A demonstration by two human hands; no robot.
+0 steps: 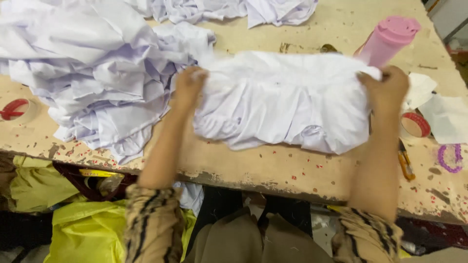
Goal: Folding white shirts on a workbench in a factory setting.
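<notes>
A crumpled white garment [282, 102] lies spread across the middle of a worn wooden table [273, 168]. My left hand [187, 85] grips its left edge, fingers closed into the cloth. At the garment's right edge, my right hand [386, 87] pinches the fabric just below a pink bottle [387, 39]. Both forearms reach over the table's near edge, with striped sleeves pushed up.
A big heap of pale lilac-white garments [92, 63] fills the table's left side, more cloth [234, 9] at the far edge. Red tape rolls [415, 124] [14, 108], a purple bead bracelet [451, 158], white paper [446, 117] and orange-handled snips [404, 163] lie about. Yellow bags [83, 229] sit below.
</notes>
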